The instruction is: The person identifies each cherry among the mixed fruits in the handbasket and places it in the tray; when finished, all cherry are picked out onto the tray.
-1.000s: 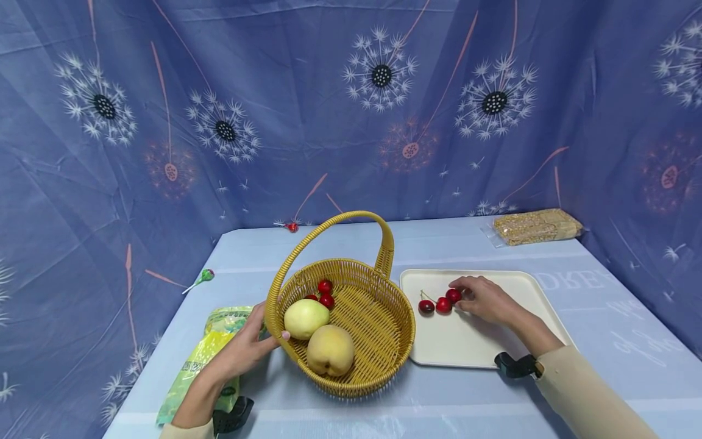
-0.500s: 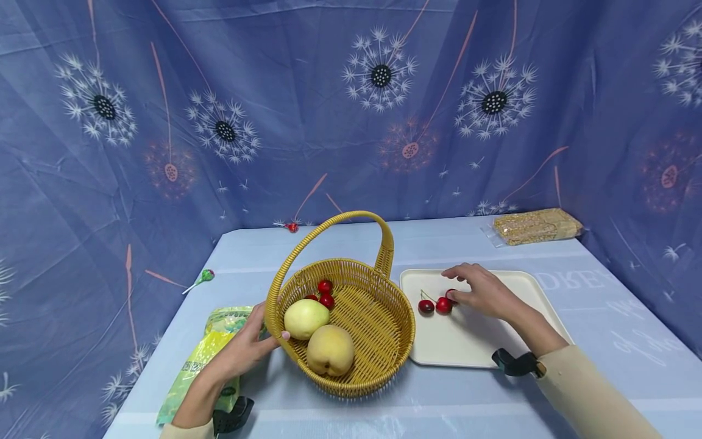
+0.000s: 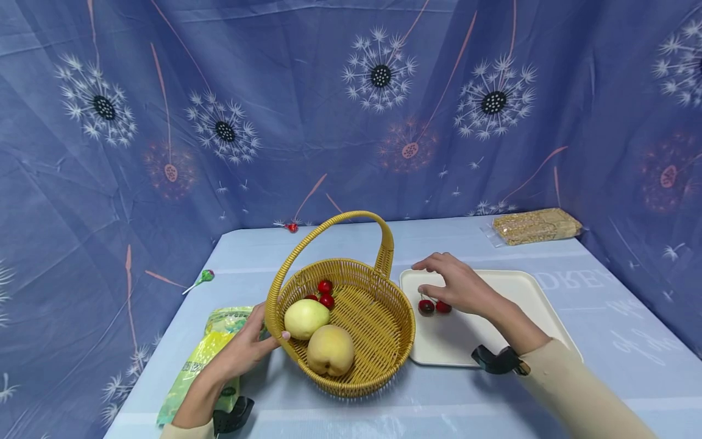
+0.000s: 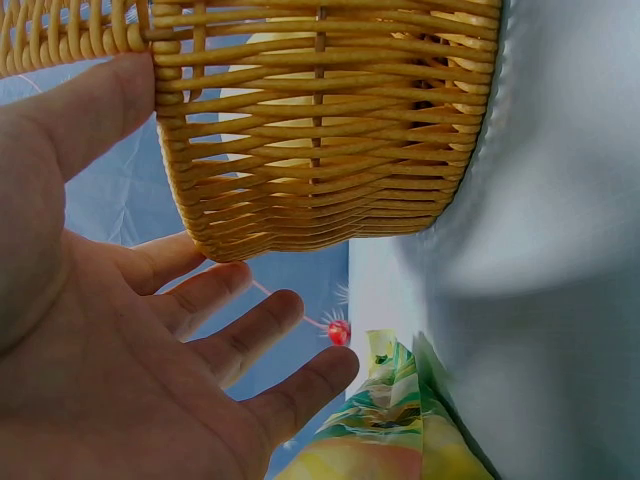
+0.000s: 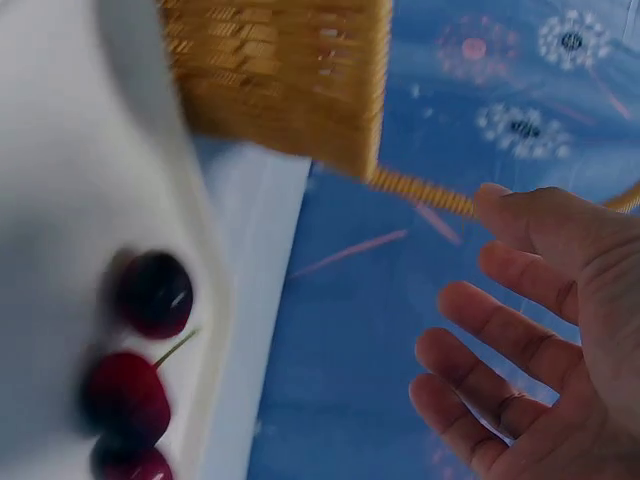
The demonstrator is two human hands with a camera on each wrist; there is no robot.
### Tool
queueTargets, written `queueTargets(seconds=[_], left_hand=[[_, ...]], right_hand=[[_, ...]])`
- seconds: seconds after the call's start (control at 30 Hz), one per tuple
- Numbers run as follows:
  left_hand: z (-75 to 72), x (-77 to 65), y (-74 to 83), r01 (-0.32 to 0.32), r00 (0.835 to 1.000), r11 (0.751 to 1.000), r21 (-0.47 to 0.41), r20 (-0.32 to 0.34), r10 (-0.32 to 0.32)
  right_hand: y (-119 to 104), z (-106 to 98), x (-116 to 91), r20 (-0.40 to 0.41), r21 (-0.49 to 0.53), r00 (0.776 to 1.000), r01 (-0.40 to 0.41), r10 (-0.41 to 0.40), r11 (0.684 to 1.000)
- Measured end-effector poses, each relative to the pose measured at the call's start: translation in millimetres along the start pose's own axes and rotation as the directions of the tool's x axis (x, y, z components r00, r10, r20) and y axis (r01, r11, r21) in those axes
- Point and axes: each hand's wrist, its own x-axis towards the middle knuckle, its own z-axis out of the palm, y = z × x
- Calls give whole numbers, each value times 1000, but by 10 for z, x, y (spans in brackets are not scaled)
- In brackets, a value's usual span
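Right fingers [image 5: 500, 322] parted, near cherries [image 5: 125, 395] — left fingers [image 4: 165, 262] touching basket [image 4: 340, 180]

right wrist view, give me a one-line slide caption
Empty right hand beside three cherries on a tray, basket close by.

At the centre we see a golden-yellow woven basket [image 3: 384, 320] — inside it, a pale yellow-green fruit [image 3: 306, 319], a warm yellow peach [image 3: 330, 350] and glossy red cherries [image 3: 325, 286]. Right of centre, we find dark red cherries [image 3: 426, 307] on a cream tray [image 3: 452, 344]. Lower left, the packet [image 3: 203, 353] is green and yellow. Above, we see a blue curtain [image 3: 307, 91] patterned with white and pink dandelions — below, a pale blue tablecloth [image 3: 356, 421].
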Motion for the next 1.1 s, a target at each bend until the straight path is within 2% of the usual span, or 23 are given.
queueTargets(seconds=[0.17, 0.37, 0.7, 0.9, 1.1], left_hand=[[0, 1, 0, 6, 1000, 1000, 3, 2, -6], [-7, 2, 4, 19, 1000, 1000, 7, 7, -19], [4, 2, -4, 18, 1000, 1000, -6, 14, -18], [7, 1, 1, 21, 1000, 1000, -7, 13, -21], [1, 5, -4, 23, 1000, 1000, 1, 13, -23]], right_hand=[[-250, -11, 110, 21, 27, 998, 54, -55, 998], [-469, 29, 250, 39, 20, 986, 159, -159, 987], [-766, 216, 518, 94, -27, 959, 269, -266, 963], [-902, 374, 667, 134, -13, 948, 294, -289, 956], [-977, 530, 798, 208, 13, 940, 273, -269, 962]])
